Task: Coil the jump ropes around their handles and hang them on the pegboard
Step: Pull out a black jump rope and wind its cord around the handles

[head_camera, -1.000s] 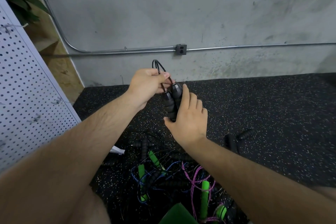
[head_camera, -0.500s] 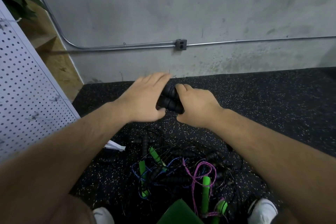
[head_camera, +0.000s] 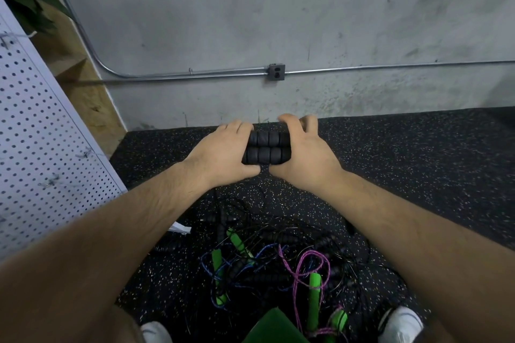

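Note:
Two black ribbed jump rope handles [head_camera: 267, 149] lie side by side, horizontal, held between both hands above the floor. My left hand [head_camera: 223, 150] grips their left ends and my right hand [head_camera: 302, 147] grips their right ends. Their rope is hidden behind the hands. Below, a tangled pile of jump ropes [head_camera: 267, 264] lies on the floor, with green handles [head_camera: 314, 301], black handles, and pink and blue cords. The white pegboard [head_camera: 36, 147] with small wire hooks stands at the left.
Black speckled rubber flooring [head_camera: 418, 161] runs to a grey concrete wall with a conduit and outlet box [head_camera: 276, 72]. A plant [head_camera: 25, 3] and a wooden panel sit at the back left. My white shoes [head_camera: 401, 324] and a green object [head_camera: 274, 327] are at the bottom edge.
The handles went from upright, with a rope loop above the left hand, to horizontal. Both hands now grip the ends, and the view tilted down slightly.

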`<state>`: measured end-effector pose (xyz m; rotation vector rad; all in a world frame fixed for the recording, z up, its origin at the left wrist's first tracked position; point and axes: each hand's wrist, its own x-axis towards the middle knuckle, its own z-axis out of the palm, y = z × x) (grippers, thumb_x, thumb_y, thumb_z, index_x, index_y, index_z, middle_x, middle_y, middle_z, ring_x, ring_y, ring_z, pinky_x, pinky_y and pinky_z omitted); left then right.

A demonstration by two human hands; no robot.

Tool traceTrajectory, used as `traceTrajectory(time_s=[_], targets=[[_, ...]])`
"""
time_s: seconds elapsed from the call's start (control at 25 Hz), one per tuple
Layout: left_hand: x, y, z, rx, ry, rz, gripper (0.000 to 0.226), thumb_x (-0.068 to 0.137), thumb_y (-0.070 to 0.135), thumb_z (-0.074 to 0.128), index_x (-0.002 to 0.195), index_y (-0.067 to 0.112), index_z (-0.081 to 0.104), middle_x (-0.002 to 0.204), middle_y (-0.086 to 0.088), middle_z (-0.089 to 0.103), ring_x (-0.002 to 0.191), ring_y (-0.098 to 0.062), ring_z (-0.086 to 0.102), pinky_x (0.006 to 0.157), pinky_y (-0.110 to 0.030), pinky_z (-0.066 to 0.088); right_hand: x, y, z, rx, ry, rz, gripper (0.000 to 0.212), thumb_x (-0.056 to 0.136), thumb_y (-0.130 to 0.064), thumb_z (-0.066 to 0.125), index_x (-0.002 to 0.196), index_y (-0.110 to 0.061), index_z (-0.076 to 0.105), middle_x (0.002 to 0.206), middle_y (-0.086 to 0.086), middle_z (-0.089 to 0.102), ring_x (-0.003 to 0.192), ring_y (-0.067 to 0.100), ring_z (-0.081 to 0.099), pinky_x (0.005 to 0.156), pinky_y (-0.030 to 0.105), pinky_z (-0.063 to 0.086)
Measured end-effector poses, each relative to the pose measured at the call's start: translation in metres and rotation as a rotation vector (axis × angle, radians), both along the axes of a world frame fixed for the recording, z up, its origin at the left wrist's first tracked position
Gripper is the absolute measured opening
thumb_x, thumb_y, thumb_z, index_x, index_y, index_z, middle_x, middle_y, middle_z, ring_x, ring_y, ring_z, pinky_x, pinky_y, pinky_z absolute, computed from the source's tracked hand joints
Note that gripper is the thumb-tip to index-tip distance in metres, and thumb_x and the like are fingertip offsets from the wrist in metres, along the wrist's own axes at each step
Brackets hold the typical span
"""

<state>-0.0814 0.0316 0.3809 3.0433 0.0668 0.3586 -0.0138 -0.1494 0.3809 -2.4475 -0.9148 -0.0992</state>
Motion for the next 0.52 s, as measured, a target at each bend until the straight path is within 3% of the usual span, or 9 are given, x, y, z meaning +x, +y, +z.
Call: traceTrajectory(time_s=[0.12, 0.28, 0.4, 0.52], targets=[[-0.002, 0.001, 0.001, -0.007, 0.003, -0.006, 0.058, 0.075, 0.052, 0.062, 0.121, 0.019, 0.048, 0.114, 0.001, 0.052, 0.103, -0.021, 0.053, 0.092, -0.041, 0.05, -0.004, 0.001, 0.004, 0.029, -0.004, 0.001, 0.058, 0.075, -0.031, 0.075, 0.125, -0.022, 0.048, 0.119, 0.0, 0.035, 0.077, 0.025, 0.059, 0.07, 0.035, 0.048], [-0.006, 0.002, 0.002, 0.114, -0.103, -0.047, 0.078, 0.073, 0.06, 0.044, 0.137, 0.017, 0.045, 0.125, -0.002, 0.053, 0.115, -0.022, 0.048, 0.1, -0.039, 0.044, -0.007, 0.001, 0.007, 0.082, 0.015, -0.001, 0.052, 0.073, -0.03, 0.076, 0.118, -0.018, 0.053, 0.113, 0.0, 0.041, 0.078, 0.022, 0.06, 0.074, 0.037, 0.053], [-0.009, 0.002, 0.002, 0.16, -0.181, -0.149, 0.09, 0.077, 0.058, 0.04, 0.157, 0.021, 0.026, 0.136, 0.0, 0.049, 0.12, -0.022, 0.046, 0.103, -0.041, 0.042, -0.01, 0.002, 0.014, 0.159, 0.024, -0.001, 0.049, 0.072, -0.029, 0.075, 0.115, -0.018, 0.054, 0.11, -0.001, 0.043, 0.077, 0.016, 0.058, 0.076, 0.037, 0.055], [-0.006, 0.008, 0.003, 0.21, -0.184, -0.235, 0.086, 0.085, 0.06, 0.04, 0.161, 0.033, 0.007, 0.127, -0.001, 0.054, 0.107, -0.022, 0.051, 0.091, -0.043, 0.05, -0.014, 0.003, 0.018, 0.205, 0.023, -0.003, 0.06, 0.072, -0.027, 0.078, 0.124, -0.017, 0.049, 0.116, -0.001, 0.043, 0.084, 0.015, 0.057, 0.08, 0.035, 0.055]])
